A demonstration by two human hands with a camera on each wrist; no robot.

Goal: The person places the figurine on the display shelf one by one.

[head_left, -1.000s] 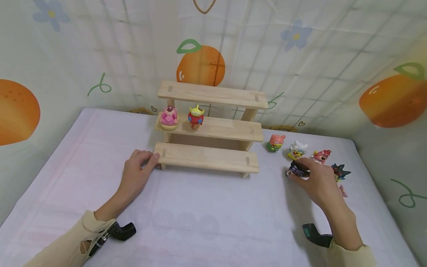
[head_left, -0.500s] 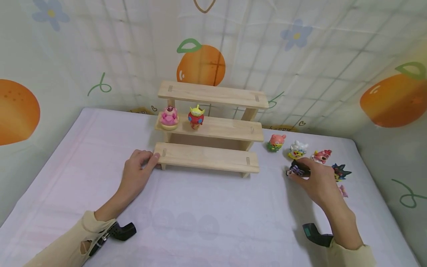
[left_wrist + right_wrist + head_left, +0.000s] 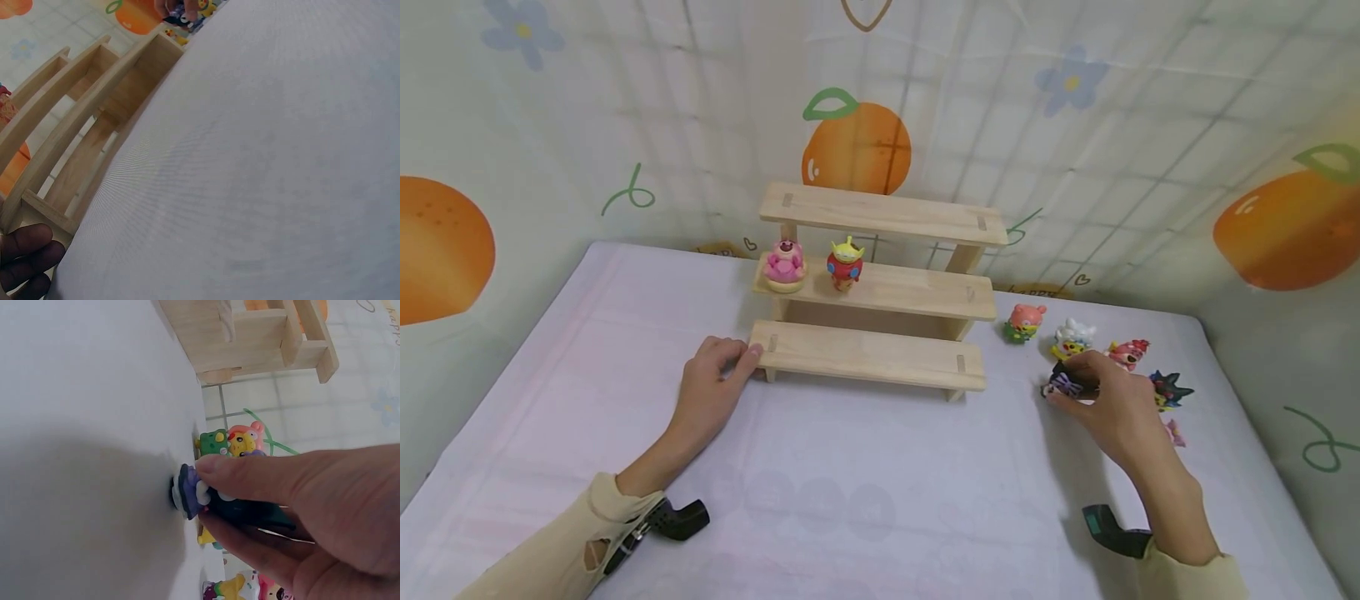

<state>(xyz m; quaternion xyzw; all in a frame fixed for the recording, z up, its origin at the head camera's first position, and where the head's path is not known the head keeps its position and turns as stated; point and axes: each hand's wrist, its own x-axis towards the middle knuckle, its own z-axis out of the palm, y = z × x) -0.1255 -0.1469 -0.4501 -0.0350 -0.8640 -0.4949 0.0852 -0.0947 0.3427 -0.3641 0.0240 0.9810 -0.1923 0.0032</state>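
In the head view my left hand [image 3: 718,383] holds the left end of the lowest board of a three-tier wooden display stand [image 3: 872,354]. Its fingers [image 3: 34,262] lie at the stand's end in the left wrist view. My right hand [image 3: 1116,404] pinches a small black and purple figurine [image 3: 1062,383] between thumb and fingers, low over the table at the right. The right wrist view shows the figurine's purple and white part [image 3: 192,490] close to the cloth, its dark part [image 3: 250,511] partly hidden by the fingers. On the middle board stand a pink bear figurine [image 3: 785,267] and a red and blue figurine with a yellow-green top [image 3: 845,265].
Around my right hand stand a pink and green figurine [image 3: 1024,322], a white-topped yellow one [image 3: 1072,337], a red and pink one [image 3: 1127,354] and a dark spiky one [image 3: 1168,390]. A pink piece [image 3: 1175,432] shows behind the wrist. A printed curtain [image 3: 722,108] backs the white-covered table [image 3: 865,517].
The head view has shifted very slightly. Both hands keep their places, the left at the stand and the right on the black and purple figurine.
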